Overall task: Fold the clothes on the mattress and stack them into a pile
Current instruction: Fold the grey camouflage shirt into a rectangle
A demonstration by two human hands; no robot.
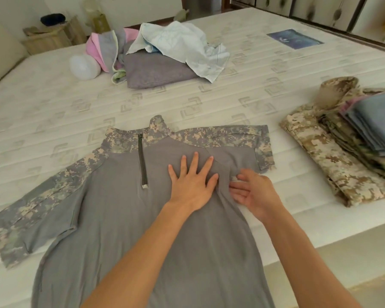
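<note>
A grey shirt [111, 218] with camouflage sleeves and a front zip lies face up on the white mattress [53, 103], its hem hanging over the near edge. My left hand [192, 181] presses flat on the chest with its fingers spread. Just to its right, my right hand [251, 192] pinches the shirt's right side edge below the short sleeve, fingers curled on the fabric. A pile of folded clothes [351, 143], tan camouflage below and blue-grey on top, sits at the right edge. A heap of unfolded clothes [165, 54] lies at the back.
A white plastic bottle [85, 66] lies on the mattress left of the heap. A blue label [295, 38] is on the mattress at the far right. Wooden boxes [51, 34] stand beyond the far left corner. A mirrored wardrobe [320, 12] lines the right side.
</note>
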